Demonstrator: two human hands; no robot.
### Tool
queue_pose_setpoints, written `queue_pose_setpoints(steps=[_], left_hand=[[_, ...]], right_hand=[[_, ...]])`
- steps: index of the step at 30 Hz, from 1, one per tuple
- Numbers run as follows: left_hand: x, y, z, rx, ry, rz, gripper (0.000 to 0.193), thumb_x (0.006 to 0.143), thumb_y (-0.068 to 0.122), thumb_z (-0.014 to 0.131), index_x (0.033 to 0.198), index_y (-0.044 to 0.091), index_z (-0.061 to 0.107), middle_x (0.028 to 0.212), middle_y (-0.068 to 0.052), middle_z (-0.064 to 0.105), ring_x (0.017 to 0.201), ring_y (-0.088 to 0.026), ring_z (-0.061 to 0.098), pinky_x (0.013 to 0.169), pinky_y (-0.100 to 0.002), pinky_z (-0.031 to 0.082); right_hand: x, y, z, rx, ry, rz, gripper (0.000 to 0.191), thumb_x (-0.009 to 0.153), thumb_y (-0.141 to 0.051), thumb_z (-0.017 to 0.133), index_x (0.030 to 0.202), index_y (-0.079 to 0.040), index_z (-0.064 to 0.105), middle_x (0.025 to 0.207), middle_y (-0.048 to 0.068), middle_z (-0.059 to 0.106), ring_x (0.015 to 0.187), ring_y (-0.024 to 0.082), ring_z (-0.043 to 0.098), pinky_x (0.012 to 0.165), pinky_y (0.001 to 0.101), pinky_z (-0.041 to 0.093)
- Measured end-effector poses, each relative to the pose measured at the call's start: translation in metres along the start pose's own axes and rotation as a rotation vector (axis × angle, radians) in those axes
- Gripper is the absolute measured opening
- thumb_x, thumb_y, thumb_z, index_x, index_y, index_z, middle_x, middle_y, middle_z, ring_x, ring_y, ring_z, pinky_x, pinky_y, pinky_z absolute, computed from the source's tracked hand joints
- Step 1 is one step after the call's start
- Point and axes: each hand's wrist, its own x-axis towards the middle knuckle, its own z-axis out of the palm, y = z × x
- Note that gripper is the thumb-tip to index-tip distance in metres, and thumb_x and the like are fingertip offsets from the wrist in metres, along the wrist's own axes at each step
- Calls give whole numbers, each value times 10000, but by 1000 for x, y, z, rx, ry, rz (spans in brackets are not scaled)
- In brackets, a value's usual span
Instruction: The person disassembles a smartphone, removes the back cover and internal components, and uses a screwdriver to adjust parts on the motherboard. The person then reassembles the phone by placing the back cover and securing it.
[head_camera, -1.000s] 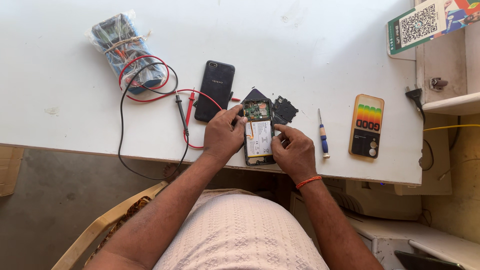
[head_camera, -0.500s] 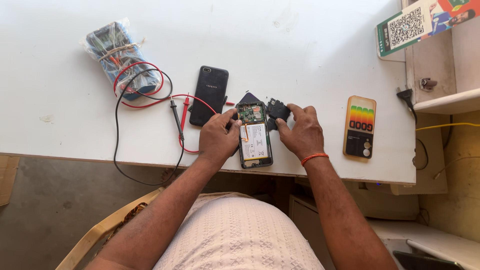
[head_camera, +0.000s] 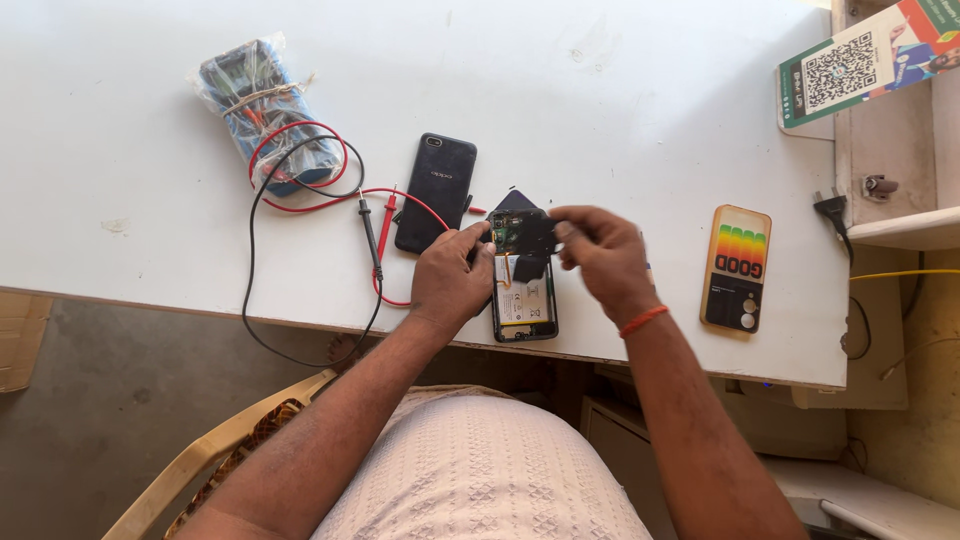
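An opened phone (head_camera: 523, 300) with its battery and circuit board showing lies at the near edge of the white table (head_camera: 620, 110). My left hand (head_camera: 450, 280) rests on the phone's left side, thumb and fingers at its upper left corner. My right hand (head_camera: 605, 255) holds a small black cover piece (head_camera: 535, 240) over the top of the opened phone. A red band circles my right wrist.
A black phone back cover (head_camera: 436, 192) lies left of the opened phone. A plastic-wrapped multimeter (head_camera: 262, 108) with red and black probe leads (head_camera: 372, 235) sits at the far left. A colourful phone case (head_camera: 736, 267) lies to the right. A printed code card (head_camera: 860, 60) stands at the top right.
My right hand went from the phone's lower right up to a black piece behind it, and now holds that piece over the phone's top. The left hand stayed on the phone.
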Motion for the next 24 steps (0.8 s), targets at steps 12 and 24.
queue_pose_setpoints(steps=[12, 24], left_hand=[[5, 4, -12, 26, -71, -85, 366, 911, 181, 716, 1228, -2, 694, 860, -77, 710, 661, -179, 681, 627, -315, 579], [3, 4, -14, 80, -82, -68, 356, 929, 174, 701, 1229, -16, 683, 852, -62, 695, 682, -147, 689, 614, -301, 590]], right_hand=[[14, -12, 42, -535, 123, -32, 187, 964, -143, 666, 1091, -98, 795, 929, 65, 731, 767, 119, 695, 655, 272, 601], [11, -8, 49, -657, 181, -172, 181, 910, -161, 755, 1061, -64, 779, 881, 44, 688, 693, 112, 672, 599, 272, 593]])
